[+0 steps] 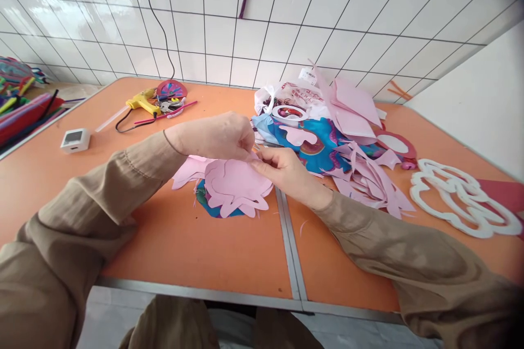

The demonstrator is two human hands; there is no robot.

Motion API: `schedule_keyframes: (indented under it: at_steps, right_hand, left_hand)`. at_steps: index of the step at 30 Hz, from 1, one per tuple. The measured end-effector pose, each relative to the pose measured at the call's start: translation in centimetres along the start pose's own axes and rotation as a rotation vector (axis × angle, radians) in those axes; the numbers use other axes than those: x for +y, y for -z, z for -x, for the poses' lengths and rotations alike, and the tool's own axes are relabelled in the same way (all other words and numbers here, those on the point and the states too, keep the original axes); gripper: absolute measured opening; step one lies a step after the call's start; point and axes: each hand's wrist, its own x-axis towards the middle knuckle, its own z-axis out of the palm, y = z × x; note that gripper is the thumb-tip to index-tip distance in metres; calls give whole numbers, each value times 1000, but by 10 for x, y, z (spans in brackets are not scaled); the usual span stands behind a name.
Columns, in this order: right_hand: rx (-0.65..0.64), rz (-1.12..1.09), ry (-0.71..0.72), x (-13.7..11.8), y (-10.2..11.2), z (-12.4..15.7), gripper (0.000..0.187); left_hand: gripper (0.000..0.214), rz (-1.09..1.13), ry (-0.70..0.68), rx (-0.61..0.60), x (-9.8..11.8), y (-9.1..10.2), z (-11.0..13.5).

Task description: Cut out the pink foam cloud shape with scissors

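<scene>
My left hand (221,135) is curled into a loose fist above a pink scalloped paper cut-out (235,185), its fingertips pinching the cut-out's upper edge. My right hand (286,172) meets it from the right, thumb and fingers pinched on the same edge. Under the pink shape lies a blue patterned piece (207,204), only its lower rim showing. Both hands rest over the orange table (184,245) near its metal seam.
A heap of pink scraps (368,180) and blue patterned fabric (317,144) lies right of my hands. White foam outlines (458,196) sit at far right. A yellow glue gun (141,102), a small white device (76,139) and colourful stems (20,112) lie to the left.
</scene>
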Motion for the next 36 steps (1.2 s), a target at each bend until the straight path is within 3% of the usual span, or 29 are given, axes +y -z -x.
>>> schedule_keyframes:
  at_steps: [3,6,12,15,18,21,25,29,33,36]
  right_hand:
    - [65,-39,-42,6,0,-2,34]
    - [148,-150,-95,13,1,-5,33]
    - [306,-265,-191,22,5,-13,30]
    - [349,-263,-200,24,6,-14,32]
    - [317,-283,-211,25,5,-14,32]
    - [257,-304,-226,25,3,-13,31]
    - [188,-200,-184,24,3,-10,34]
    - [136,-16,-118,22,3,-7,34]
    - [108,99,-55,22,1,-5,37]
    - [81,65,-33,24,-1,-4,24]
  left_hand:
    - [24,110,7,32,-5,2,-3]
    - [42,230,73,79,-14,8,-6]
    - [64,281,123,-106,-37,11,-7]
    - [72,191,126,-90,-40,3,-3]
    - [78,147,180,-17,-39,-8,3]
    - [69,174,214,51,-42,-21,9]
    - [53,455,225,93,-47,-33,16]
    - [20,820,354,97,-47,-43,20]
    - [34,921,462,94,-46,-52,20]
    - [36,954,455,71,-47,-57,19]
